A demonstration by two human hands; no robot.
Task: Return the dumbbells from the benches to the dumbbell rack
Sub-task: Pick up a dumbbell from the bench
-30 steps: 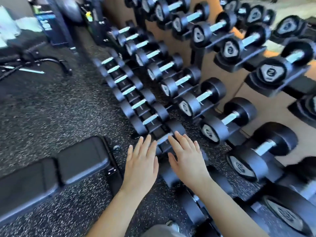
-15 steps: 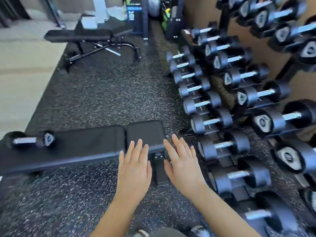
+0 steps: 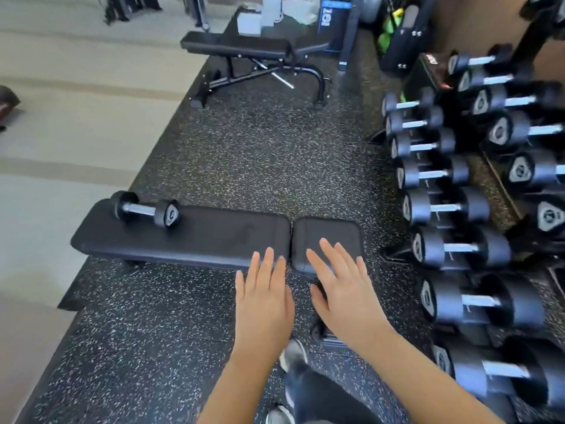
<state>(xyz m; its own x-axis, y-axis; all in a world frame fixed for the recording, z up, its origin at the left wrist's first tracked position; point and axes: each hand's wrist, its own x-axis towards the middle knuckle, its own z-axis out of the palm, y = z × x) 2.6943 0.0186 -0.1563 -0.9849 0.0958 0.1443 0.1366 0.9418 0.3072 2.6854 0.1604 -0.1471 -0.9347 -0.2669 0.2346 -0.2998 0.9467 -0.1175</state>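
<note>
A small black dumbbell with a steel handle lies across the far left end of a flat black bench. My left hand and my right hand hover side by side in front of the bench's near right end, palms down, fingers spread, holding nothing. The dumbbell rack runs along the right, filled with several black dumbbells in rows. The bench dumbbell sits well to the left of both hands.
A second black bench stands farther back on the speckled rubber floor. Pale flooring lies to the left. My shoe and leg show below the hands. Boxes and gear crowd the far wall.
The view has swung left from the rack toward the bench. The bench dumbbell has come into fuller view. Both hands stay open and empty, held in front.
</note>
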